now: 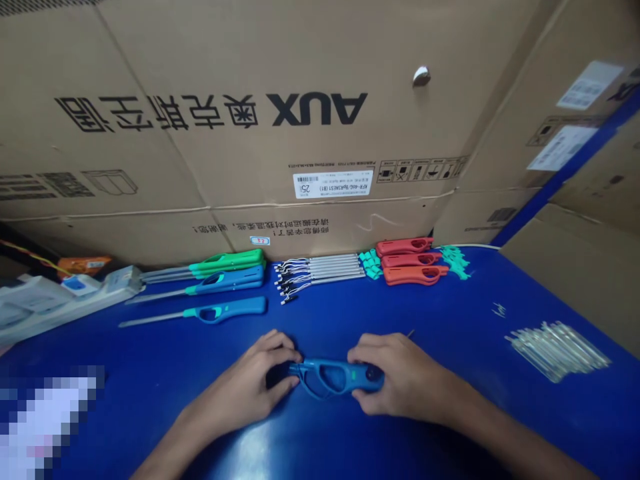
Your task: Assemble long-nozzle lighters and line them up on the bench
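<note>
Bare skin is showing on the left hand (245,380) at the lower centre of the frame and on the right hand (405,377) just right of centre. Both hands are looking broad across the back, with soft knuckle ridges. The fingers (273,341) are ending in short, rounded tips. The slim, bare left forearm (185,447) is tapering toward its wrist near the bottom edge, and the right forearm (510,433) is doing the same toward the lower right
</note>
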A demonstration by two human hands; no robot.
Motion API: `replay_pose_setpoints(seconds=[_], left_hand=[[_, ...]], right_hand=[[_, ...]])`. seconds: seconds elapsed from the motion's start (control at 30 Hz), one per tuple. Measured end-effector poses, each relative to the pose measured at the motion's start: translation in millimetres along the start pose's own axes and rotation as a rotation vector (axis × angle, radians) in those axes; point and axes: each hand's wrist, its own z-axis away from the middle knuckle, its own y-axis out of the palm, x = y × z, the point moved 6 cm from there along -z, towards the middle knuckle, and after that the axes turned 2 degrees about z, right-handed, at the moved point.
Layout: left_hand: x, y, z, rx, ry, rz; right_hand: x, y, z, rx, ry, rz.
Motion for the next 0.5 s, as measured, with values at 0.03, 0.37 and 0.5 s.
replay_pose_setpoints(seconds=[0.03, 0.37, 0.5], left_hand=[[0.3, 0.8, 0.1, -0.014, 0.006, -0.009], [5.8, 3.0, 4.0, -0.057, -0.018, -0.042], [0.6, -0.4, 3.4, -0.073, 0.034, -0.032]], right_hand=[[4.3, 4.8, -1.1, 0.002, -0.031, 0.025], [13.8, 23.0, -3.9, 0.028, -0.116, 0.157], [15.5, 28.2, -3.4, 0.019, -0.126, 0.191]])
